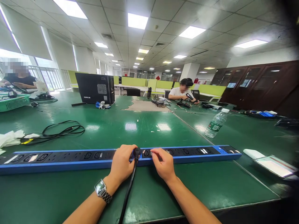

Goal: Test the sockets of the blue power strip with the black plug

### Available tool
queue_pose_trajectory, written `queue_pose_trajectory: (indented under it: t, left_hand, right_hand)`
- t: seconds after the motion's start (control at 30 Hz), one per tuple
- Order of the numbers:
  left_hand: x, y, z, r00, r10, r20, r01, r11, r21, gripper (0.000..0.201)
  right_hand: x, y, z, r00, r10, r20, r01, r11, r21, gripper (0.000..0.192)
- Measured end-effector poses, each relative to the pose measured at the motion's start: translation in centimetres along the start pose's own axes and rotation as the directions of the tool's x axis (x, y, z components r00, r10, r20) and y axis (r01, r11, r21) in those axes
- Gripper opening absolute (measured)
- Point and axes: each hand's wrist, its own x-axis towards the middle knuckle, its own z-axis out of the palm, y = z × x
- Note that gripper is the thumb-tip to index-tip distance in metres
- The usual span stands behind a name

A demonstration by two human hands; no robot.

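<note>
A long blue-and-black power strip lies across the green table in front of me, with rows of sockets and several white stickers on its face. At its middle, my left hand has its fingers closed against a black power plug. The plug's thick black cord drops toward the near table edge. Just right of the plug, my right hand is pinched over the strip beside a socket. A small pale bit shows at its fingertips, too small to name. A metal-banded watch sits on my left wrist.
Farther back stand a black computer case and a tilted plastic bottle. A coiled black cable lies left, a phone-like device right. A green basket is far left. Two other people sit at the table's far sides.
</note>
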Motion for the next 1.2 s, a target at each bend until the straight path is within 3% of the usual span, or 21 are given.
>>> queue_pose_trajectory:
  t: [0.17, 0.33, 0.53, 0.77, 0.97, 1.07, 1.13, 1.2]
  left_hand:
    - [0.0, -0.2, 0.4, 0.997, -0.074, -0.016, 0.076, 0.992, 0.106, 0.018]
    - [0.2, 0.5, 0.5, 0.997, -0.050, 0.063, 0.041, 0.991, 0.131, 0.025]
    - [0.9, 1.0, 0.2, 0.987, -0.123, 0.105, 0.106, 0.983, 0.150, 0.026]
    - [0.5, 0.0, 0.2, 0.983, -0.110, 0.149, 0.100, 0.992, 0.070, 0.032]
    - [-0.1, -0.4, 1.0, 0.997, -0.062, 0.040, 0.059, 0.996, 0.073, 0.033]
    - [0.0, -0.7, 0.8, 0.996, -0.031, -0.079, 0.034, 0.999, 0.031, 0.027]
    - [0.1, -1.4, -0.2, 0.971, -0.084, -0.223, 0.081, 0.997, -0.019, 0.025]
    - [-0.2, -2.5, -1.7, 0.916, -0.182, -0.357, 0.174, 0.983, -0.054, 0.029]
  right_hand:
    - [-0.1, 0.0, 0.1, 1.000, 0.010, 0.013, -0.010, 1.000, 0.002, 0.019]
    - [-0.2, 0.0, 0.2, 0.999, 0.021, 0.036, -0.021, 1.000, -0.006, 0.019]
    - [-0.2, -0.2, 0.2, 0.999, 0.005, 0.051, -0.005, 1.000, -0.009, 0.019]
    - [-0.3, 0.0, 0.3, 0.999, -0.008, 0.054, 0.010, 1.000, -0.027, 0.017]
    - [-0.3, 0.2, 0.2, 0.997, -0.010, 0.071, 0.012, 1.000, -0.021, 0.017]
    - [-0.2, 0.2, 0.2, 0.996, 0.003, 0.085, -0.002, 1.000, -0.018, 0.018]
    - [-0.2, 0.2, 0.2, 0.996, 0.010, 0.092, -0.008, 1.000, -0.019, 0.018]
    - [-0.2, 0.2, 0.2, 0.995, 0.009, 0.096, -0.007, 1.000, -0.019, 0.018]
